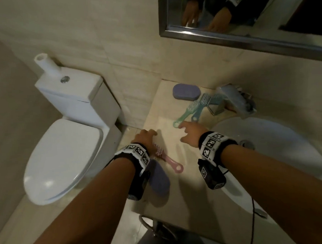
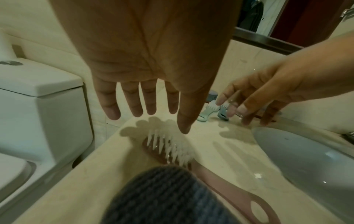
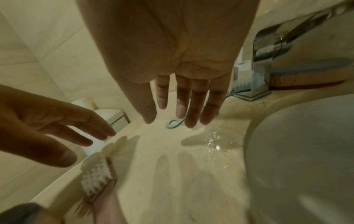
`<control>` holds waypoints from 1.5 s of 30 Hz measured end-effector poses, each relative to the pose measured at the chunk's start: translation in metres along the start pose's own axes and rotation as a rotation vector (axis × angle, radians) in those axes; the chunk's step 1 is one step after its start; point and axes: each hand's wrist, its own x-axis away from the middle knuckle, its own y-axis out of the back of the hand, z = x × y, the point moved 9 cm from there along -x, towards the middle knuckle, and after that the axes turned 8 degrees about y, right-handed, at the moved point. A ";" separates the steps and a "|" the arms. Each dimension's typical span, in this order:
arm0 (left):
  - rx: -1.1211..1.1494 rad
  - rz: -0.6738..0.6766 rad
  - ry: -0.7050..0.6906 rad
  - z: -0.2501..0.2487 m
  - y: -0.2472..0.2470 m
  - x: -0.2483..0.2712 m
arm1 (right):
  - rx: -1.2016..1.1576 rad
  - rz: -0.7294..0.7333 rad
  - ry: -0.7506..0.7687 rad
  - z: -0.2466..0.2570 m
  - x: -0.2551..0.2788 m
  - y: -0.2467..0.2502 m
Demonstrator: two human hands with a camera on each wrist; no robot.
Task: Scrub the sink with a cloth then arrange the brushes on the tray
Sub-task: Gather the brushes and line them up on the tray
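Observation:
A pink brush (image 1: 167,160) lies bristles up on the beige counter (image 1: 186,176) left of the white sink (image 1: 268,154). My left hand (image 1: 146,137) hovers just past its bristles (image 2: 168,148), fingers straight, holding nothing. My right hand (image 1: 190,133) is spread over the counter, empty, its fingertips close to the loop handle of a green brush (image 1: 185,111). A blue brush (image 1: 202,105) lies beside the green one near the faucet (image 1: 235,100). From the right wrist, the green loop (image 3: 173,124) shows just beyond my fingers (image 3: 182,115).
One purple oval ribbed pad (image 1: 186,91) sits at the back of the counter and another (image 1: 159,179) lies under my left wrist. A white toilet (image 1: 65,153) stands to the left. Water drops (image 3: 212,145) lie by the sink rim. A mirror (image 1: 244,16) hangs above.

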 end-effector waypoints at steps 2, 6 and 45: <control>0.023 0.049 -0.014 -0.003 -0.006 -0.011 | -0.009 -0.060 -0.012 -0.004 -0.011 0.007; -0.010 0.101 -0.076 -0.007 -0.019 -0.026 | 0.071 -0.160 -0.040 -0.014 -0.034 0.025; 0.038 0.011 -0.266 -0.033 0.031 -0.070 | -0.132 -0.365 -0.172 -0.037 -0.094 0.047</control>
